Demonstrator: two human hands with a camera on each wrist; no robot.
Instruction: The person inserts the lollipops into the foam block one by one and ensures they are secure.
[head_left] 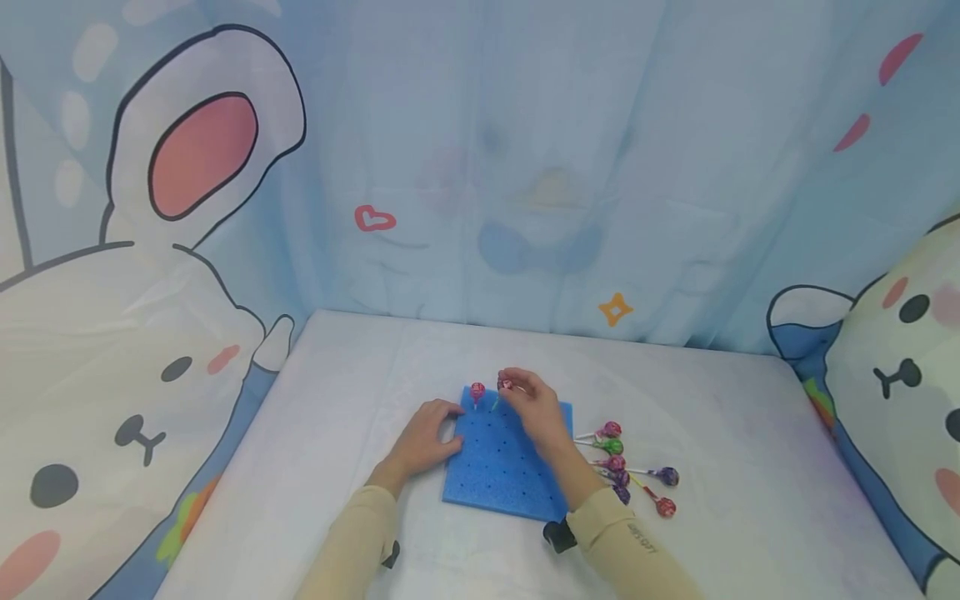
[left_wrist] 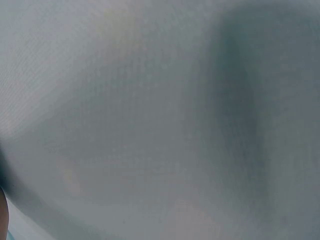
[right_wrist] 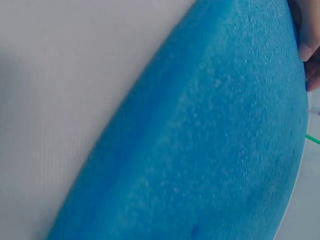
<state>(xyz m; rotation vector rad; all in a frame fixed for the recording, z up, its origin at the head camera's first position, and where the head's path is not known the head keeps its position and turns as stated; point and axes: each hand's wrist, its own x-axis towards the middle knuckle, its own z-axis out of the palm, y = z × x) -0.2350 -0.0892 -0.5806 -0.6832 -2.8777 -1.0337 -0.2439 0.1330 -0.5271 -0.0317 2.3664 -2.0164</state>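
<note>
One white-covered table (head_left: 360, 367) carries a blue foam board (head_left: 474, 472). The left hand (head_left: 422, 437) rests loosely at the board's left edge, grasping nothing visible; the right hand (head_left: 536, 410) pinches a reddish lollipop (head_left: 505, 385) near its head, above the board's far part, green stick slanting down. Beside it another lollipop (head_left: 477, 390) stands in the board; several loose lollipops (head_left: 666, 476) lie to the right. Planting the held stick seems the step in hand; I cannot tell if its tip is in a hole, so lining up and pressing gently seems called for.
</note>
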